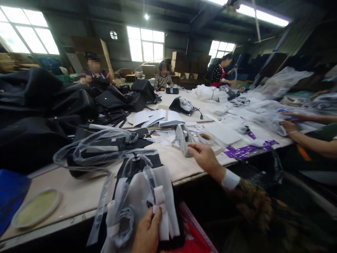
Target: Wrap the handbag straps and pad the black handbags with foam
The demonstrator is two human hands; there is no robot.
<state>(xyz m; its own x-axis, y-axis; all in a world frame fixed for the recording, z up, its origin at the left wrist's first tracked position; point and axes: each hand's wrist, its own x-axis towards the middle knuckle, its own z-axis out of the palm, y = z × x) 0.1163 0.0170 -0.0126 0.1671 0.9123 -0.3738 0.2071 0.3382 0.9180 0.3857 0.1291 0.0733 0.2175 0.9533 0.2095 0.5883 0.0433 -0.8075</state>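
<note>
At the table's near edge, my left hand (147, 230) is closed, thumb on top, on a white wrapping strip (159, 200) at the front of a black bag (155, 160). Pale sheet and clear plastic sleeving (125, 225) cover much of this bag, which leans over the edge. Farther right, my right hand (206, 160) has its fingers pinched together at the near end of a grey tape dispenser (183, 140). Whether tape is between those fingertips I cannot make out. A roll of tape (206, 137) lies just beyond the dispenser.
Another black bag with plastic-wrapped straps (105, 140) lies left, before a heap of black bags (39, 105). White sheets (165, 117) are stacked mid-table. A round yellowish lid or roll (37, 207) sits front left. A co-worker's hands (289, 124) handle plastic at right; several people sit or stand beyond.
</note>
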